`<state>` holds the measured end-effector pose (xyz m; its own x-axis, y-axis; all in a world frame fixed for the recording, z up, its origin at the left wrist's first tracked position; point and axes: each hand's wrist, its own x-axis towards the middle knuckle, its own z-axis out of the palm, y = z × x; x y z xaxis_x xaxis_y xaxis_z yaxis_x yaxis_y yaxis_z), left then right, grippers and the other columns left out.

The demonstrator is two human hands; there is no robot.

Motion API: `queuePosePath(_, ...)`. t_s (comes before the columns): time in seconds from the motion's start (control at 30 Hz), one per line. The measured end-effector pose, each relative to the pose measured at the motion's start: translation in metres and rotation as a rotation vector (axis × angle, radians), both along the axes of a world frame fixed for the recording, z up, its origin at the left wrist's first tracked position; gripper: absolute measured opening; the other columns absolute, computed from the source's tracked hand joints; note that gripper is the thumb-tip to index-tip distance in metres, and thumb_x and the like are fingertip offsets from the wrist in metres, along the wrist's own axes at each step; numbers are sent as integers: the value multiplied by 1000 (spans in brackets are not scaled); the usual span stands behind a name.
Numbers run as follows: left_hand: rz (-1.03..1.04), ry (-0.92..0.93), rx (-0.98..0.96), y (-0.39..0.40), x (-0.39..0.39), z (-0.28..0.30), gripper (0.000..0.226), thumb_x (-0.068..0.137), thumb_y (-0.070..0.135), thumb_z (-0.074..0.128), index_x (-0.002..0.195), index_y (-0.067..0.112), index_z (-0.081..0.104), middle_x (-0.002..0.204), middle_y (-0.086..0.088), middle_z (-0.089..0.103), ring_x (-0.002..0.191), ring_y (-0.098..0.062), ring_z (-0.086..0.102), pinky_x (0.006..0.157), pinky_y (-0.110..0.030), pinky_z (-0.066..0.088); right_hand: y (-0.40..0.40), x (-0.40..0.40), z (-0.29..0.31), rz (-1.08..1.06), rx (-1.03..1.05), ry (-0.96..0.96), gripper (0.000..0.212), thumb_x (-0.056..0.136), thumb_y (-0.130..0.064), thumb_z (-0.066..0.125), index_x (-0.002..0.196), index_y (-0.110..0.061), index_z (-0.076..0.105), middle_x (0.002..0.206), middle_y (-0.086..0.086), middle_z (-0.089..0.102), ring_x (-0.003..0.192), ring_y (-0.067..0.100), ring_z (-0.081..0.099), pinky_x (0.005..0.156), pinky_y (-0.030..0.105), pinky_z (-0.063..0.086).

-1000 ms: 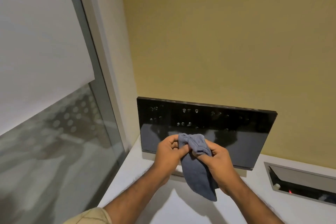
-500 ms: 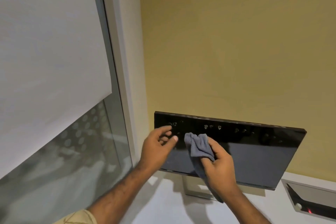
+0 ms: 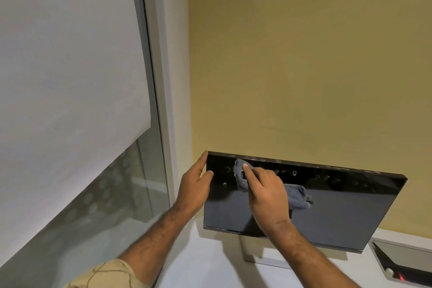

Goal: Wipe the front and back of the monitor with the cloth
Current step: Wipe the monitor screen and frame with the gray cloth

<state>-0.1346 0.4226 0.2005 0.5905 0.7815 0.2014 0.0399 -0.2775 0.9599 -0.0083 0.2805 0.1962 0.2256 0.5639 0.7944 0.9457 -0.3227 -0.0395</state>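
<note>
A black monitor (image 3: 339,213) with a glossy dark screen stands on a silver stand (image 3: 254,252) on a white desk (image 3: 205,269), facing me. My right hand (image 3: 266,196) presses a grey cloth (image 3: 295,195) against the upper left part of the screen, one end of the cloth bunched under my fingertips near the top edge. My left hand (image 3: 195,186) grips the monitor's upper left corner, fingers behind the edge and thumb on the front. The monitor's back is hidden.
A yellow wall (image 3: 304,65) rises right behind the monitor. A window with a white roller blind (image 3: 65,77) and a white frame (image 3: 163,100) stands to the left. A recessed desk box (image 3: 402,262) with a red light sits at the lower right.
My right hand carried the cloth up onto the screen's upper left area. My left hand let go of the cloth and moved to the monitor's left corner. The view shifted left.
</note>
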Motion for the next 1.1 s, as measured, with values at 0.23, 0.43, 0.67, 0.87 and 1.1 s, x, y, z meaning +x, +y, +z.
queuePosePath(0.23,-11,2,19,5,0,-8,60,99,5,47,153,29,35,156,14,38,144,-4,34,111,-18,31,3,-2,-37,5,-354,61,68,57,5,84,121,-10,67,96,6,63,74,23,56,53,34,51)
queuePosePath(0.43,0,-30,40,3,0,-9,49,104,24,47,152,27,37,152,18,39,140,2,35,108,-10,30,13,4,-21,-3,-117,89,60,64,15,71,122,-1,65,88,13,57,68,26,49,49,38,43)
queuePosePath(0.67,14,-54,57,4,-2,-8,62,95,57,31,149,29,42,147,20,44,137,2,38,99,-1,30,33,-13,-27,54,-311,-14,71,58,4,82,125,-8,64,97,9,60,73,24,52,54,36,45)
queuePosePath(0.87,23,-72,41,2,0,-10,61,96,57,28,148,30,43,147,19,45,139,1,39,103,-3,30,12,-4,-47,32,-401,16,70,58,0,85,124,-13,65,94,5,58,74,21,52,55,33,44)
queuePosePath(1.1,38,-65,45,-1,0,-8,60,97,53,29,149,27,43,146,19,45,135,6,38,98,5,27,44,-6,-7,16,-68,25,61,66,14,67,124,-4,65,88,14,56,69,28,46,53,37,39)
